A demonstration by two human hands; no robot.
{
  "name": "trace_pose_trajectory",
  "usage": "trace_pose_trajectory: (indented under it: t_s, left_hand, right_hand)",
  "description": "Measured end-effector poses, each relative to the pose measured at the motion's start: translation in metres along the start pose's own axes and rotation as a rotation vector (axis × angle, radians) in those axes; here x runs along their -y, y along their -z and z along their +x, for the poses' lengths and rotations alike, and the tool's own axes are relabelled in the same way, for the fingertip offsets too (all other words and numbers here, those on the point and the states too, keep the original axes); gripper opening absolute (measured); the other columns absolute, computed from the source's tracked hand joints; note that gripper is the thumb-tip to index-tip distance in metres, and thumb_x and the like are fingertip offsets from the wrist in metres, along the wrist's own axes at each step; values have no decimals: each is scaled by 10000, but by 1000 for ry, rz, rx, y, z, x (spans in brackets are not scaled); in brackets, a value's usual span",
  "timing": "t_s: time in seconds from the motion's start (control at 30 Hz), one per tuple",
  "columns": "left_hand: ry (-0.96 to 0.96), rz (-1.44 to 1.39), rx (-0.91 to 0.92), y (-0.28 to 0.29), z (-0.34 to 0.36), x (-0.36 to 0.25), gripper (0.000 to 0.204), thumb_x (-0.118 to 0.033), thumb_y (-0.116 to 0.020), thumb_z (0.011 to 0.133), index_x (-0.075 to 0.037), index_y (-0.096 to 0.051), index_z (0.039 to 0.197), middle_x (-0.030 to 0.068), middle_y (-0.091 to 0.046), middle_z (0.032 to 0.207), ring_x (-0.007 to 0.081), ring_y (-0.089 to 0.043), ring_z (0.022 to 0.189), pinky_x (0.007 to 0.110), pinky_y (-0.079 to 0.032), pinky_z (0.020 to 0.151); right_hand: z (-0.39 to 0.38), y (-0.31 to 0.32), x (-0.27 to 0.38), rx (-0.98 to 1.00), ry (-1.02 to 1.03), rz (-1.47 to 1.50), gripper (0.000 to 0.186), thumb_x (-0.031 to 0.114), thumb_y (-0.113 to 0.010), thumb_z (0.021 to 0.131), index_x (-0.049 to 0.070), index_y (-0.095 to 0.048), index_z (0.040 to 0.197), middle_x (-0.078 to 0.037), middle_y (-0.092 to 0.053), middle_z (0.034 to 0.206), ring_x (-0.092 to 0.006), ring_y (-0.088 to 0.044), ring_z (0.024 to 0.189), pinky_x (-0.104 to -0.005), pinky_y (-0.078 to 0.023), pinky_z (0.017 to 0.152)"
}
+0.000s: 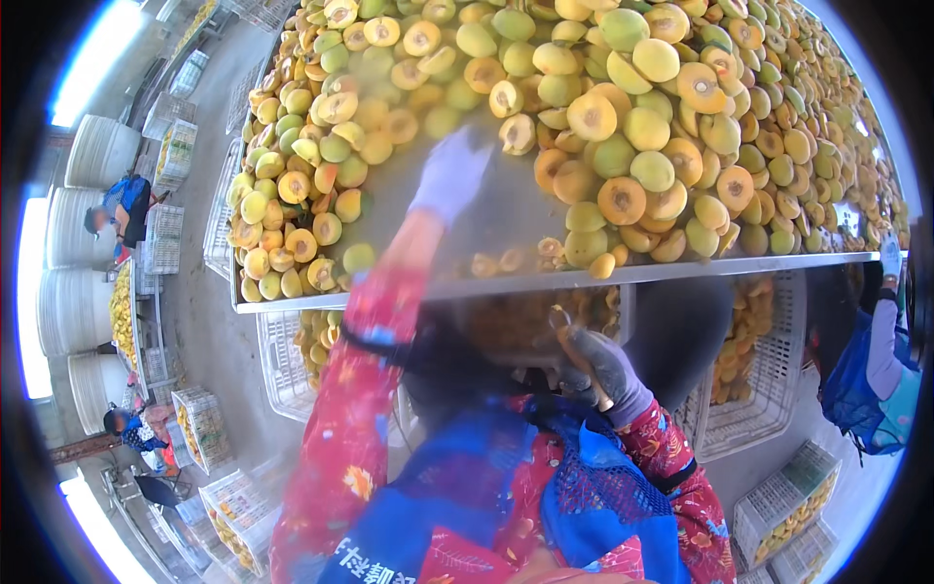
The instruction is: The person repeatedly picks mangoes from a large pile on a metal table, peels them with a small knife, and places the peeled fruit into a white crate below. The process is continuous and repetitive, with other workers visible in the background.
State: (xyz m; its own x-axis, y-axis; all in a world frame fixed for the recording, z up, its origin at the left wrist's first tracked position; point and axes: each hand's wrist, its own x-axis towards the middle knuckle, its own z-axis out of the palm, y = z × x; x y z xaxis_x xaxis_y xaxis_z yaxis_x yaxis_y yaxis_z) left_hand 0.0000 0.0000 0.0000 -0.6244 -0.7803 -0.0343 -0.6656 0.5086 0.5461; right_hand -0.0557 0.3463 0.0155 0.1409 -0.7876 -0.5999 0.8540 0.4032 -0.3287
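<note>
A metal-topped table (457, 284) bears a large heap of yellow-green stone fruit, peaches or apricots by their look, many cut in half (621, 200). My left hand (453, 175), in a pale lilac glove, reaches out over the bare metal beside the heap. Motion smears its fingers, so I cannot see whether they hold anything. In front of the table edge, my right hand (608, 370), in a dark grey-coated glove, is closed round a wooden-handled tool (576, 352) with a small metal loop at its tip.
Under the table stand white plastic crates (282, 365) of fruit, with another crate (783, 389) to the right. More crates (199, 428) line the floor at left, near stacked white tubs (78, 229). Co-workers sit at left; another person (880, 360) works at the right.
</note>
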Motion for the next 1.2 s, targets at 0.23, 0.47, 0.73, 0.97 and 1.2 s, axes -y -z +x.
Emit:
trace_pose_trajectory:
  t_s: [0.23,0.47,0.73,0.97,1.2]
  left_hand:
    - [14,-729,147,-22,22,-12,567,-298,-815,823,30,-584,1224,87,-641,963,148,-625,755,279,-522,576]
    - [-382,-713,238,-2,-73,17,501,-210,-754,889,16,-558,1290,124,-649,1167,183,-666,990,298,-586,744]
    - [310,-1751,547,8,-166,-10,379,-266,-516,1067,-13,-562,1345,110,-618,1273,153,-613,1128,312,-513,944]
    - [118,-1172,264,-10,-203,-14,391,-298,-491,1083,-1,-544,1332,85,-638,1166,134,-606,1053,299,-505,929]
    - [98,-1067,198,0,-225,-45,363,-263,-531,1067,-22,-568,1337,30,-633,1216,107,-562,1084,266,-444,975]
  right_hand:
    - [-20,-27,21,-144,85,-206,442,402,-596,1014,34,-605,1259,16,-518,651,-69,-446,501,-216,-336,469]
    - [-1,-47,20,-265,551,-806,234,168,-587,1005,-13,-612,1152,-75,-555,648,-105,-548,586,-298,-441,537]
    - [8,-59,15,-226,1247,-1735,272,123,-620,954,-57,-602,1157,-197,-678,764,-336,-675,644,-403,-500,574]
    - [22,-76,-3,-574,988,-1055,295,109,-710,886,-37,-631,1130,-159,-689,843,-234,-665,711,-352,-525,631]
    - [19,-72,-7,-402,688,-544,286,71,-735,858,7,-655,1125,-10,-672,866,-56,-604,737,-233,-499,635]
